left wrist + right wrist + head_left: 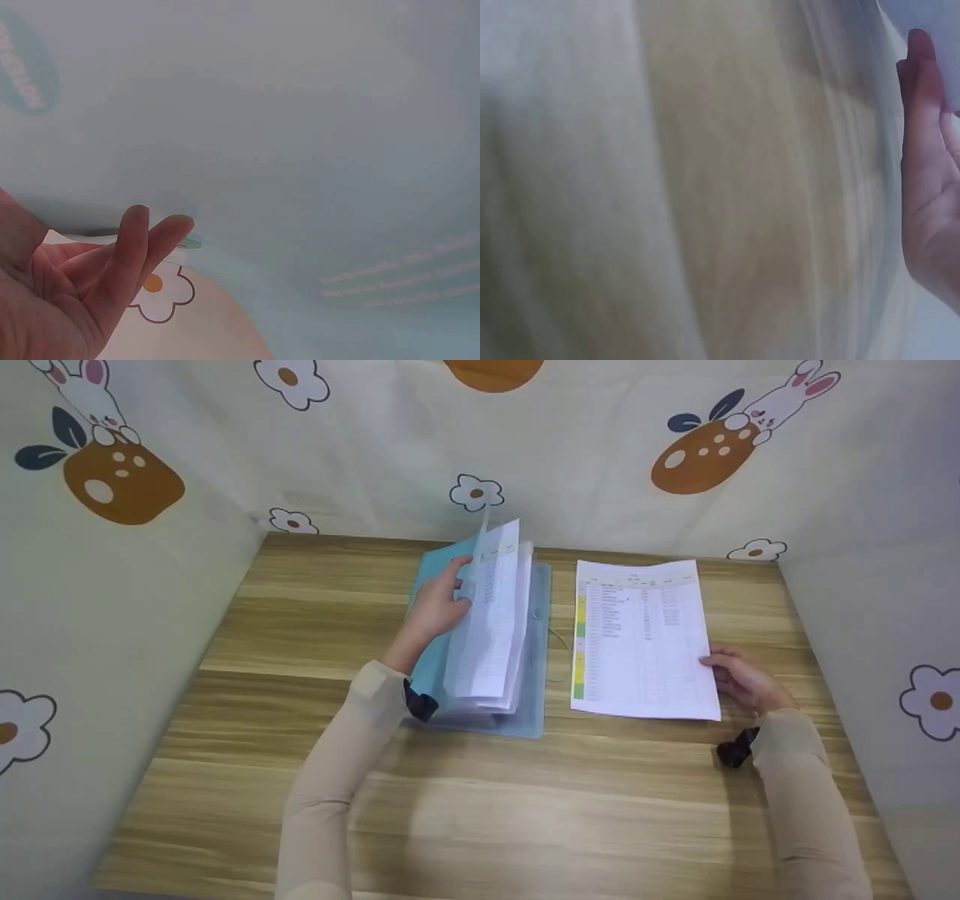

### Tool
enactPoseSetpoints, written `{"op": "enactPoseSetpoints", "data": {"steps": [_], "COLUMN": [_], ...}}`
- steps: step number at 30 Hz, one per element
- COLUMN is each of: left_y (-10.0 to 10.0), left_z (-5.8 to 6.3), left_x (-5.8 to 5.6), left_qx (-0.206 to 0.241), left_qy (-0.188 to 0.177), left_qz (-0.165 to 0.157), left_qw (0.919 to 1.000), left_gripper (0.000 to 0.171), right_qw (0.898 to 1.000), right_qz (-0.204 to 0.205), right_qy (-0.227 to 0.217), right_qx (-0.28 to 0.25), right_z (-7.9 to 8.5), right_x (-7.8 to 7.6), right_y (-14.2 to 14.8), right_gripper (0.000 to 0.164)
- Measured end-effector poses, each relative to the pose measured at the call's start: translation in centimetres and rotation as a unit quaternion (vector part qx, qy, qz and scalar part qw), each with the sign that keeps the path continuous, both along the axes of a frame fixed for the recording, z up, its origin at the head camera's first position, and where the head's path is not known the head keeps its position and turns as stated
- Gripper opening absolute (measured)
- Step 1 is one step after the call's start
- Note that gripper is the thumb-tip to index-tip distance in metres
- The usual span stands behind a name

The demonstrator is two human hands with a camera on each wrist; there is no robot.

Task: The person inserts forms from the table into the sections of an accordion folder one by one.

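A light-blue folder (pixel 439 660) lies spread on the table, its clear pockets with printed pages (pixel 491 637) standing up from it at a slant. Over the folder's left part, my left hand (pixel 435 607) touches a raised clear pocket with thumb and finger apart. In the left wrist view, that hand (pixel 97 289) has its fingers stretched out beneath a pale-blue translucent sheet (pixel 300 135) with faint lettering. To the right lies a loose printed sheet (pixel 637 652) with coloured cells down its left side. My right hand (pixel 742 679) pinches its right edge, thumb on top.
The wood-grain table (pixel 525 810) ends at a patterned cloth (pixel 390 450) behind and on both sides. A thin cord (pixel 559 637) curls out between the folder and the loose sheet. Each wrist carries a small black camera.
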State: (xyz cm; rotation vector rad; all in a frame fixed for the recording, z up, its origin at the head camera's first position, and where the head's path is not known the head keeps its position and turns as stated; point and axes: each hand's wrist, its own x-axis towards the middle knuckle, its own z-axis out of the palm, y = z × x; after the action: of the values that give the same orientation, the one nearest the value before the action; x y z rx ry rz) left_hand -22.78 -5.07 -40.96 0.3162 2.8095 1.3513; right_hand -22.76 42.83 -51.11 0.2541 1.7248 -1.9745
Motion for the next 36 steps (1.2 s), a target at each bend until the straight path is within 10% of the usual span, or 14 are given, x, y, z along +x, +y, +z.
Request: {"op": "enactPoseSetpoints", "data": {"steps": [7,36], "left_y": [0.1,0.1], "left_z": [0.1,0.0], "left_x": [0.1,0.0], "left_qx": [-0.005,0.006], "left_qy": [-0.012,-0.029], "left_qz": [0.0,0.001], "left_qw": [0.9999,0.9996], "left_gripper": [0.057,0.057], "right_qw": [0.998,0.993], "right_qz": [0.007,-0.067], "right_qy": [0.024,0.088], "right_qx": [0.066,-0.046], "right_z": [-0.1,-0.9], "right_x": [-0.1,0.6], "right_y": [-1.0,-2.9], "right_gripper": [0.006,0.016]}}
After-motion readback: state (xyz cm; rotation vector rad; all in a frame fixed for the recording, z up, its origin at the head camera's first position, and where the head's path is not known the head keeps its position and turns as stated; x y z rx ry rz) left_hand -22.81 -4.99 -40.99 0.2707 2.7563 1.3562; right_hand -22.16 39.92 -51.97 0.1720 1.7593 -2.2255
